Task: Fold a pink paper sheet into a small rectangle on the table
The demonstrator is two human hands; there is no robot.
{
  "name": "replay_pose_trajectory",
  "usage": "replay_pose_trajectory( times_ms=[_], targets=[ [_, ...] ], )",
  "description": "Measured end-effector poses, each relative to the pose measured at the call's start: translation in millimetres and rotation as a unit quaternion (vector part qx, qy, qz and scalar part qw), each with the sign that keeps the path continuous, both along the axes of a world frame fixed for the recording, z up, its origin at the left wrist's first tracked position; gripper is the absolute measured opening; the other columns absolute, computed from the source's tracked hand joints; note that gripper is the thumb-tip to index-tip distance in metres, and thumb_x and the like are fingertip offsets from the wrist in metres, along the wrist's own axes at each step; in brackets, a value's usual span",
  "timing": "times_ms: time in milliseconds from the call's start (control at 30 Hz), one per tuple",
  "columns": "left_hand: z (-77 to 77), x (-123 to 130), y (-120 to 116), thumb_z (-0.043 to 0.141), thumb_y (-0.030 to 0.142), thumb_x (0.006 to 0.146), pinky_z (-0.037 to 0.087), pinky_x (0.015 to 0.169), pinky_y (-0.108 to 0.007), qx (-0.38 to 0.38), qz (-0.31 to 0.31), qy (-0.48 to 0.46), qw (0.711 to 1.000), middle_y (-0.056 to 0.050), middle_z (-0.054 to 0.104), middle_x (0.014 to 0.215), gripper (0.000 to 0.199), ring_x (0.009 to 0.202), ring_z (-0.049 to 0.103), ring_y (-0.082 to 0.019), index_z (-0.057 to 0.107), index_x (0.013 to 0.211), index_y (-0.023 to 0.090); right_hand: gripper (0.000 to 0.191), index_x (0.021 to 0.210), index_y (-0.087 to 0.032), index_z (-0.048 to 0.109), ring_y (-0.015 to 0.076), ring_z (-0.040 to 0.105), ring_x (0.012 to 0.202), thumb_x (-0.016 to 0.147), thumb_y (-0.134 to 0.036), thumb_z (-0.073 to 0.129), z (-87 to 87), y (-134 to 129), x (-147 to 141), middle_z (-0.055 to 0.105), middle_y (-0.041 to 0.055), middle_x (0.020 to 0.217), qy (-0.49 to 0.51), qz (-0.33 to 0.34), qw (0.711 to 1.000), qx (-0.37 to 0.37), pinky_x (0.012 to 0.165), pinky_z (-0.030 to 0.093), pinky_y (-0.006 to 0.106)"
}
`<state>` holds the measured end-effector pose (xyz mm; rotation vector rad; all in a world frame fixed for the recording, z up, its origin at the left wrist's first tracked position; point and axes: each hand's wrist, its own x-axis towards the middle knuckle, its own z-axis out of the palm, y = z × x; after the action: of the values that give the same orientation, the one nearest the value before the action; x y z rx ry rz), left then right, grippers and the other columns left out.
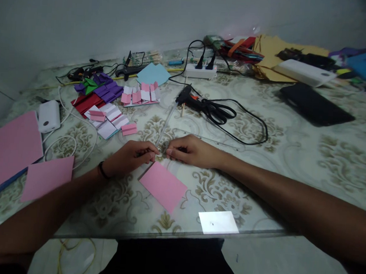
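My left hand (135,155) is closed in a loose pinch above the top corner of a pink paper rectangle (163,186); what its fingertips hold, if anything, is too small to tell. Just to its right, my right hand (190,150) rests on the patterned tablecloth with its fingers curled and the thumb against them. Between the two hands lies the lower end of a clear glue stick (167,123), which runs up to a black glue gun (187,96). A white card (218,222) lies at the table's front edge.
Pink sheets (15,147) and a white power bank (49,116) with a cable are at the left. Folded papers (108,118) lie behind my left hand. A power strip (201,71) stands at the back, black scissors (217,110) beside the gun, a black phone (315,103) at the right.
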<state>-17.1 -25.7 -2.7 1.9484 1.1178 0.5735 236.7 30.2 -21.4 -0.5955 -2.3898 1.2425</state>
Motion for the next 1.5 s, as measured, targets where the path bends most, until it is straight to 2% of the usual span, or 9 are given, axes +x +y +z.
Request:
replay_pose_trajectory(
  times_ms=[467, 967, 1500],
  targets=[
    [0.4, 0.2, 0.6, 0.058, 0.029, 0.098, 0.048, 0.062, -0.021, -0.001, -0.001, -0.003, 1.0, -0.002, 0.073, 0.08, 0.021, 0.067, 0.065, -0.012, 0.074, 0.1, 0.016, 0.035, 0.083, -0.014, 0.069, 0.01, 0.049, 0.062, 0.102, -0.037, 0.051, -2.2, 0.6, 0.3, 0.063, 0.0005, 0.069, 0.005, -0.001, 1.0, 0.013, 0.061, 0.039, 0.022],
    [-0.8, -0.8, 1.1, 0.059, 0.029, 0.098, 0.048, 0.063, -0.022, -0.006, -0.006, -0.004, 1.0, -0.002, 0.074, 0.081, 0.021, 0.068, 0.066, -0.013, 0.074, 0.102, 0.015, 0.037, 0.088, -0.012, 0.072, 0.0109, 0.055, 0.064, 0.103, -0.038, 0.051, -1.2, 0.5, 1.6, 0.068, 0.0029, 0.073, 0.006, -0.001, 1.0, 0.01, 0.062, 0.042, 0.023],
    [-3.2, -3.1, 0.1, 0.059, 0.028, 0.1, 0.049, 0.065, -0.02, -0.008, -0.009, -0.01, 1.0, -0.001, 0.073, 0.083, 0.02, 0.07, 0.065, -0.011, 0.073, 0.105, 0.014, 0.037, 0.089, -0.012, 0.072, 0.0106, 0.053, 0.062, 0.103, -0.038, 0.051, -2.2, 0.0, 2.6, 0.068, 0.0029, 0.073, -0.002, -0.005, 1.0, 0.011, 0.06, 0.04, 0.023]
  ],
)
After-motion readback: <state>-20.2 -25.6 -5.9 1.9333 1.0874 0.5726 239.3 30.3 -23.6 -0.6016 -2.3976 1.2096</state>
